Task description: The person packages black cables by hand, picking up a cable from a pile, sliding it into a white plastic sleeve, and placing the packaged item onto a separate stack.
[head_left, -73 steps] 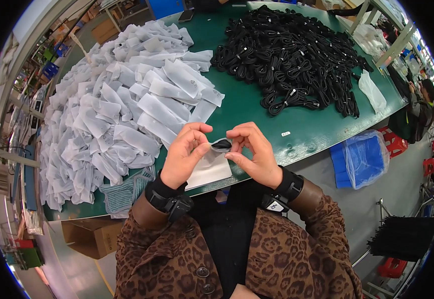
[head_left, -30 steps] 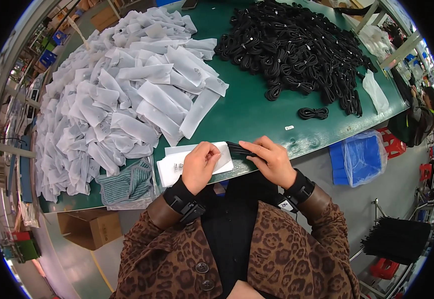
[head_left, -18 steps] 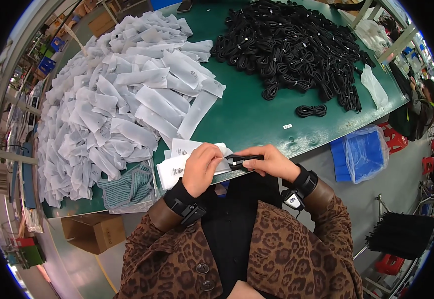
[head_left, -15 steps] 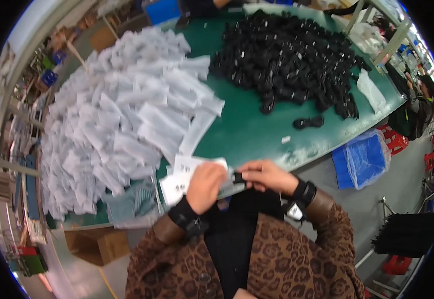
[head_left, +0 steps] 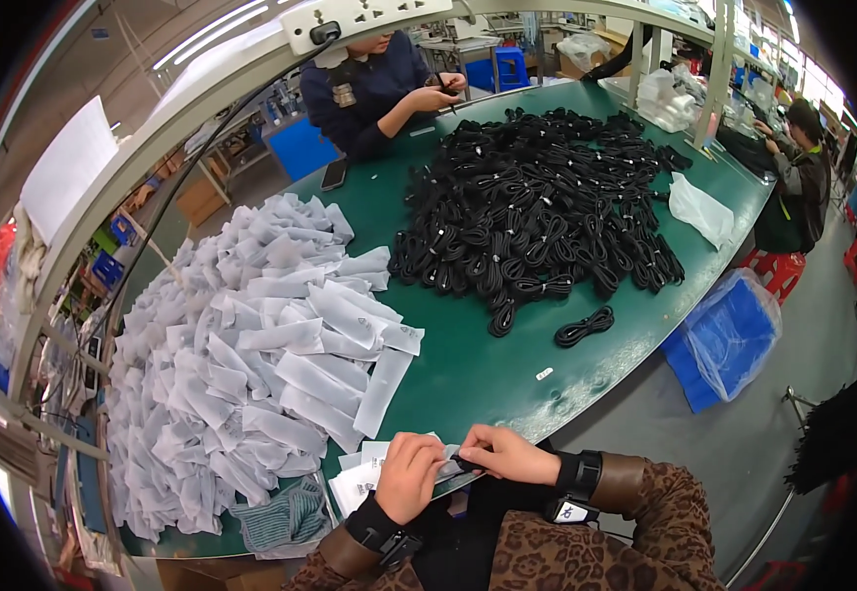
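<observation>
At the table's near edge my left hand [head_left: 409, 478] has its fingers closed on a small frosted plastic pouch [head_left: 447, 470]. Close to its right, my right hand [head_left: 509, 456] pinches a black cable bundle [head_left: 464, 462] at the pouch's mouth. How much of the bundle lies inside is hidden by the fingers. Under and beside my left hand lie white printed pouches [head_left: 354, 485]. A large heap of frosted white pouches [head_left: 251, 364] covers the left of the table. Farther off is a heap of tied black cables [head_left: 537, 207], with one loose cable bundle [head_left: 584, 326] in front of it.
The green table [head_left: 468, 364] carries a small white tag [head_left: 544, 374], a crumpled white bag [head_left: 700, 210], a grey-blue knitted cloth [head_left: 286, 517] and a phone [head_left: 334, 174]. A co-worker [head_left: 355, 98] handles something dark across it. A lined blue bin [head_left: 729, 330] stands at right.
The view has tilted up, bringing the co-worker and the power strip into sight. My hands stay together at the table edge, and my right fingers now cover more of the black bundle.
</observation>
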A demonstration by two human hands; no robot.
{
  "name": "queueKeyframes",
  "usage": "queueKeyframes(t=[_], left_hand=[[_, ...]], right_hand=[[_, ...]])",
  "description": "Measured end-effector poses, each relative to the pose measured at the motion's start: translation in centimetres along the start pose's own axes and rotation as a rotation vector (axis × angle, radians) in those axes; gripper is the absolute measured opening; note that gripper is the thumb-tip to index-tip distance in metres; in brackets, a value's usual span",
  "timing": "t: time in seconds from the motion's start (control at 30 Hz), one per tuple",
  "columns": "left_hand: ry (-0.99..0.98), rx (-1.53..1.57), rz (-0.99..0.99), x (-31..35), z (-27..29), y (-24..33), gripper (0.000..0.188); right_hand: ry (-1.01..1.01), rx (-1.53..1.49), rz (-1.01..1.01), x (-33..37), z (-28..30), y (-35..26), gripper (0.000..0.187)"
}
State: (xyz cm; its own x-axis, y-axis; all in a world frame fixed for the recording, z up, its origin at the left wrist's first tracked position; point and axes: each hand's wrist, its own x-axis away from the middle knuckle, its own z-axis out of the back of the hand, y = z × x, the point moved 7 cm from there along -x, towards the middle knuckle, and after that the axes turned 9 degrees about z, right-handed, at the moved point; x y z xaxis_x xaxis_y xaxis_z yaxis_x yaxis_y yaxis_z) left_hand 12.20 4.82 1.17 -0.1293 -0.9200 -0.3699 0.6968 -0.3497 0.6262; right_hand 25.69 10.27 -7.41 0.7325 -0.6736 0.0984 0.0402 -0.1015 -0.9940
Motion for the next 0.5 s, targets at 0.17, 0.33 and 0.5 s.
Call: queueKeyframes(t=[0.17, 0.33, 0.5], left_hand=[[-0.006, 0.056, 0.004, -0.5, 0.0, -0.3, 0.017], [0.028, 0.04, 0.065, -0.7, 1.1, 0.0, 0.016], [0.025, 0.193, 0.187, -1.8, 2.2, -1.7, 0.009]], right_hand=[[0.085, 0.65, 0.655, 1.5, -0.6, -5.0, 0.018], [-0.157, 0.839, 0.893, 2.8, -2.0, -7.5, 0.017], [-0.125, 0.629, 0.981, 2.3, -0.5, -9.2, 0.029]])
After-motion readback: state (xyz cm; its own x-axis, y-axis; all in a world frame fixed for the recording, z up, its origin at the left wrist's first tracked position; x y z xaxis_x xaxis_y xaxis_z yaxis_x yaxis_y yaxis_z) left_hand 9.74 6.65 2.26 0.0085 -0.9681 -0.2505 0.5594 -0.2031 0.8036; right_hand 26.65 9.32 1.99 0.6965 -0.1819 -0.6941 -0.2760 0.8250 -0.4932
